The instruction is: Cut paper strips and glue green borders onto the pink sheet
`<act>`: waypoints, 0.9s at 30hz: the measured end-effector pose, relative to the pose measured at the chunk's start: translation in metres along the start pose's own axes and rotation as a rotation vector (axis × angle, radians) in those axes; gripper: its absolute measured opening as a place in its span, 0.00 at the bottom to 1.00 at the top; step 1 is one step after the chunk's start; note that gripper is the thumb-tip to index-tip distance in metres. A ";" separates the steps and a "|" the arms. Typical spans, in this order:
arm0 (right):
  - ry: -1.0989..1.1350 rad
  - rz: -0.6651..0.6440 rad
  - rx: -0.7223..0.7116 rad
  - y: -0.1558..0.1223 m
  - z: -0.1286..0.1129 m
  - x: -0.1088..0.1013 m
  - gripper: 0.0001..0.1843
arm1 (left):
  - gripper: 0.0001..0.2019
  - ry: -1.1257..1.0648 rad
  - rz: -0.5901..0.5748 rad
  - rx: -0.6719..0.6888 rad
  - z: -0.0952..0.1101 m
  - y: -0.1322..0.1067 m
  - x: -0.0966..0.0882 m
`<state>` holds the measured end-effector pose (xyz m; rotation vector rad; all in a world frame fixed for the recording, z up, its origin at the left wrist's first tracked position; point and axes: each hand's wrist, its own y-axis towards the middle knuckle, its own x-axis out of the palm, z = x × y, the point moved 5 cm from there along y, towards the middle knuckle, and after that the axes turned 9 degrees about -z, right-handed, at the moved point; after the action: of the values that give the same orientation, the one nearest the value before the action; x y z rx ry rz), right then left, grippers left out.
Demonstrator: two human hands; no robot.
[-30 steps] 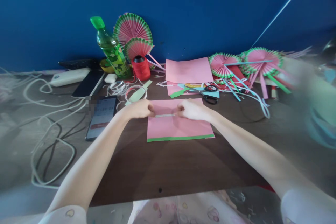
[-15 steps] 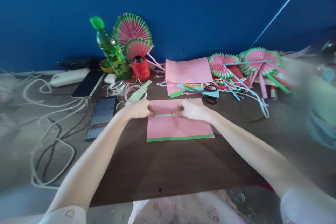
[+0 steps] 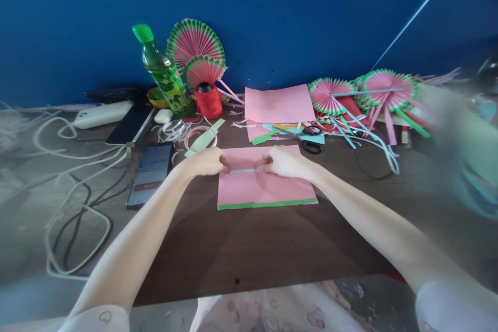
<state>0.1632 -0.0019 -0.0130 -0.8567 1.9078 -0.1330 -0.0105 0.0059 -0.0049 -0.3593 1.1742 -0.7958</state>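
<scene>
A pink sheet of paper (image 3: 259, 189) lies on the dark table, with a green strip (image 3: 268, 204) along its near edge. My left hand (image 3: 208, 161) is over the sheet's left side, fingers pinched on one end of a thin white strip (image 3: 244, 170). The strip's other end is pinched by my right hand (image 3: 282, 162), over the sheet's right half. Held between both hands, the strip runs straight across the paper; I cannot tell whether it touches it. My fingertips are partly hidden.
Behind the sheet lie black-handled scissors (image 3: 311, 140), more pink paper (image 3: 278, 105) and pleated paper fans (image 3: 330, 96). To the left are a roll of clear tape (image 3: 200, 138), a red thread spool (image 3: 209, 101), a green bottle (image 3: 167, 78), a phone (image 3: 151, 176) and white cables (image 3: 49, 238).
</scene>
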 end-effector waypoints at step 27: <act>0.003 0.009 -0.004 -0.002 -0.001 0.000 0.11 | 0.06 0.005 0.016 -0.044 0.002 0.002 0.001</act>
<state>0.1631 -0.0035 -0.0112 -0.8505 1.9149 -0.1252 -0.0083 0.0062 -0.0058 -0.3840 1.1991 -0.7580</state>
